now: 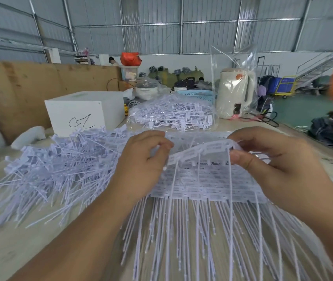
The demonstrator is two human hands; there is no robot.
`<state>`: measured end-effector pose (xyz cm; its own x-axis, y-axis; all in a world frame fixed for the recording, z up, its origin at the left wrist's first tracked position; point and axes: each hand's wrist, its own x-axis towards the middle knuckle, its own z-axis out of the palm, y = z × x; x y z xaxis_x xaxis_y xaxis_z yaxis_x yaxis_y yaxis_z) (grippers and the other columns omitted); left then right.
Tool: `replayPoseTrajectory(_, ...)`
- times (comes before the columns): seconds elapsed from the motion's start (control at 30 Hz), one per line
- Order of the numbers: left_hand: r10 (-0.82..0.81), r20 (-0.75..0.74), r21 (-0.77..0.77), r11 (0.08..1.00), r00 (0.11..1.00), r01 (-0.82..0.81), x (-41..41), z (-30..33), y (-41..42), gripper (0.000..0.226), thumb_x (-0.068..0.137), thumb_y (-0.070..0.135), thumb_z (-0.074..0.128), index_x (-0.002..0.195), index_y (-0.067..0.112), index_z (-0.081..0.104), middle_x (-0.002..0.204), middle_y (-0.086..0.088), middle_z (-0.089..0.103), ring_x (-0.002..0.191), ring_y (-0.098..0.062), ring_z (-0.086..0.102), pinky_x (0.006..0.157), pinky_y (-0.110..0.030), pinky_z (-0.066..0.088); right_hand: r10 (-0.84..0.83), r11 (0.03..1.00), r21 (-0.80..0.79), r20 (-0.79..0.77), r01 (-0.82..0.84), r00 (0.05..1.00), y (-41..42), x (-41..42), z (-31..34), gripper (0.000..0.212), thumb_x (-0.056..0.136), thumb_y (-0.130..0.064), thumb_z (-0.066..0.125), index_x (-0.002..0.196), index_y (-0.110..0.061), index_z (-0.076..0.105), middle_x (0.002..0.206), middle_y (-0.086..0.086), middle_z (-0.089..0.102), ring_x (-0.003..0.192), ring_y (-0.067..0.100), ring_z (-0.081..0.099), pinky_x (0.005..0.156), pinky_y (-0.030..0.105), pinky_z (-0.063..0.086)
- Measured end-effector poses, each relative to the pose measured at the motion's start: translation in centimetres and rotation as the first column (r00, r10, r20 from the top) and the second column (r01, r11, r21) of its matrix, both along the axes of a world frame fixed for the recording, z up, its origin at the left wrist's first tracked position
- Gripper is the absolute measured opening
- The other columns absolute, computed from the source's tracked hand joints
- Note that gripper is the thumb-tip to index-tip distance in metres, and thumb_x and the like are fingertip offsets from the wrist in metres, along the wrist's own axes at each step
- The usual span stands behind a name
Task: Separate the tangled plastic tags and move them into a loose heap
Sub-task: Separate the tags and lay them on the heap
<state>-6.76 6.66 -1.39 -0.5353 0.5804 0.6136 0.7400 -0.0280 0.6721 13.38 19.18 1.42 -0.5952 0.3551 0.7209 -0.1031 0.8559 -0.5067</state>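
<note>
— Left hand (143, 157)?
— Raised, fingers curled, pinching the left end of the tag strip (200, 152).
— Right hand (271, 157)?
— Level with it, thumb on top, pinching the strip's right end (both forearms bare, converging from below).

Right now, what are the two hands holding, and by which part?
Both hands, left and right, pinch one joined strip of white plastic tags by the opposite ends of its label row, above the stacked strips.
</note>
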Motion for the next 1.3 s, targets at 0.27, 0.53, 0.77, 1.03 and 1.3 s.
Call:
replayPoseTrajectory(0.27, -0.255, 0.401, 0.085, 0.967, 0.88, 0.241, 1.7, 2.2, -1.3, 0.031, 0.08, 0.055, 0.064, 0.059, 0.031, 0.065, 0.053, 0.005, 0.06, 0.047, -0.005, 0.051, 0.049, -0.02, 0.041, 0.006, 0.999, 0.033, 0.019, -0.006, 1.0, 0.1, -0.2, -0.3, 0.002, 0.09, -0.031, 0.066, 0.091, -0.03, 0.064, 0.086, -0.009, 0.069, 0.085, 0.005, 0.064, 0.069, 0.01, 0.045)
replayPoseTrajectory(0.53, -0.277, 0.327, 0.129, 0.96, 0.903, 0.248, 1.6, 2.0, -1.2, 0.031, 0.092, 0.012, 0.061, 0.07, 0.031, 0.07, 0.054, 0.002, 0.063, 0.053, -0.011, 0.057, 0.054, -0.012, 0.044, -0.132, 0.917, 0.394, 0.159, 0.06, 0.978, 0.3, -0.5, -1.0, 0.026, 0.086, -0.021, 0.065, 0.111, -0.016, 0.072, 0.09, 0.0, 0.071, 0.088, 0.028, 0.062, 0.084, 0.044, 0.05)
replayPoseTrajectory(0.77, -0.474, 0.404, 0.173, 0.879, 0.782, 0.443, 2.3, 2.8, -1.5, 0.011, 0.072, 0.015, 0.074, 0.064, 0.022, 0.068, 0.055, -0.004, 0.061, 0.05, -0.014, 0.058, 0.052, -0.018, 0.047, -0.149, 0.904, 0.426, 0.221, 0.042, 0.964, 0.2, -0.8, -1.3, 0.037, 0.079, -0.003, 0.076, 0.113, -0.016, 0.072, 0.1, -0.004, 0.072, 0.092, 0.026, 0.062, 0.091, 0.045, 0.044)
replayPoseTrajectory(1.03, -0.408, 0.29, 0.106, 0.913, 0.866, 0.394, 3.1, 2.0, -1.0, 0.014, 0.081, 0.021, 0.068, 0.079, 0.01, 0.06, 0.063, -0.006, 0.067, 0.057, -0.017, 0.06, 0.059, -0.021, 0.049, -0.102, 0.954, 0.297, 0.173, 0.047, 0.98, -1.0, -1.0, -1.1, 0.046, 0.076, -0.005, 0.048, 0.117, -0.012, 0.07, 0.125, 0.0, 0.06, 0.116, 0.021, 0.05, 0.102, 0.048, 0.04)
replayPoseTrajectory(1.3, -0.419, 0.272, 0.31, 0.89, 0.866, 0.333, 2.7, 2.6, -1.4, 0.01, 0.079, 0.022, 0.067, 0.07, 0.028, 0.066, 0.064, -0.002, 0.066, 0.061, -0.015, 0.062, 0.06, -0.019, 0.049, -0.02, 0.975, 0.224, 0.101, -0.003, 0.995, -1.7, -0.5, -0.9, 0.042, 0.094, -0.026, 0.049, 0.133, -0.016, 0.058, 0.092, -0.026, 0.054, 0.086, -0.001, 0.052, 0.076, 0.014, 0.042)
